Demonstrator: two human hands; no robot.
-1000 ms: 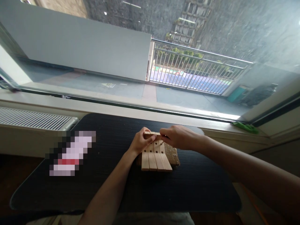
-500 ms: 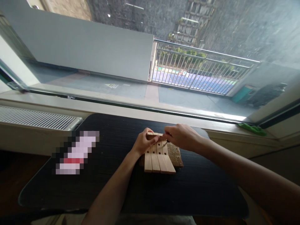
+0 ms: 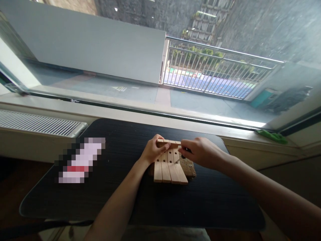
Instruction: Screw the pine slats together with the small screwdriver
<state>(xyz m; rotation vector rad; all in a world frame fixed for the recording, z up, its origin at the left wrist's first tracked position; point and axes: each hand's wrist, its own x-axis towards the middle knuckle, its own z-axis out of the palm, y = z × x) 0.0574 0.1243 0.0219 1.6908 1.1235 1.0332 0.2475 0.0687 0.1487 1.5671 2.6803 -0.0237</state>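
A pale wooden piece of several joined slats, with rows of small dark holes, rests tilted on a brown, rough-looking block. My left hand grips its upper left edge, the thumb lying over the front of the slats. Closed just to the right of the piece is my right hand, holding a thin metal tool whose tip touches the rightmost slat near its lower hole. My fingers hide most of the tool, so its exact kind cannot be told.
Under everything is a black table with rounded corners. A blurred pinkish-white item lies at its left. Beyond the table are a window sill, a white radiator and a green cloth.
My right hand has shifted slightly down and right, and the tool's tip has moved from higher on the rightmost slat to its lower hole. My left hand keeps its grip.
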